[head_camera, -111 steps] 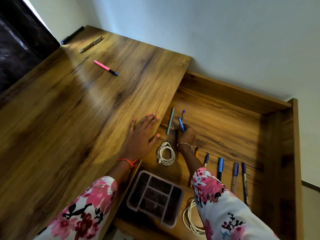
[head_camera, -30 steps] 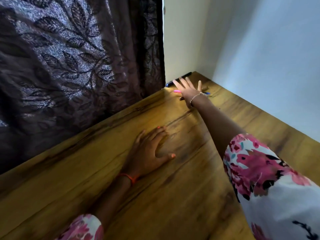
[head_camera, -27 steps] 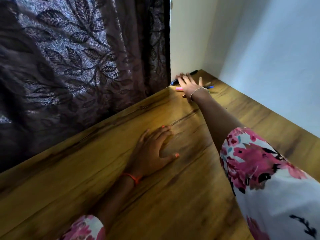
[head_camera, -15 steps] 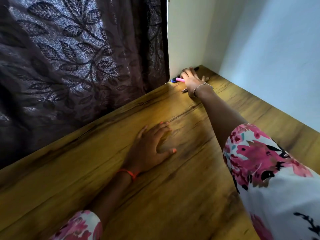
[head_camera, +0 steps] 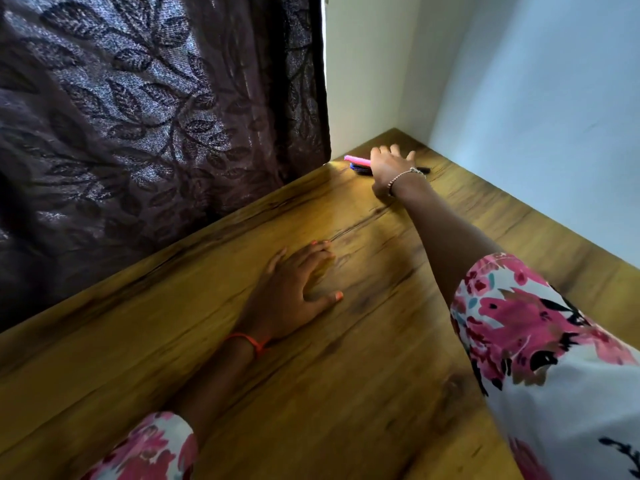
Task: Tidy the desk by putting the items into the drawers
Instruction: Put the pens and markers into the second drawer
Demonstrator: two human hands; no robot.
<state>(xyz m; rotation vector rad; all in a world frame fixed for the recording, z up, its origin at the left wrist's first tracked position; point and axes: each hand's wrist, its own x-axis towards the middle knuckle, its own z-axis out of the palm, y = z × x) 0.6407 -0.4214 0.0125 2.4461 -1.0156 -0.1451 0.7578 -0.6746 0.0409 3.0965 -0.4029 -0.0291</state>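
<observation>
Right hand [head_camera: 390,167] lies over the pens in the far corner of the brown wooden desk [head_camera: 346,375]; I cannot tell whether it pinches any. Left hand [head_camera: 294,292] is spread flat on the desk.

Count: one slim pink plastic pen [head_camera: 356,160], one blue-black pen [head_camera: 359,167] beneath it, and one black tip [head_camera: 425,170] beside my wrist, possibly the same pen.

Judged light, stiff and prone to roll; grasp at mid-barrel.

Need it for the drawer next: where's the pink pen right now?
Head view, far end of the desk, by the curtain's edge: the pink pen juts out left of the right hand, which holds it just above some dark pens.
</observation>
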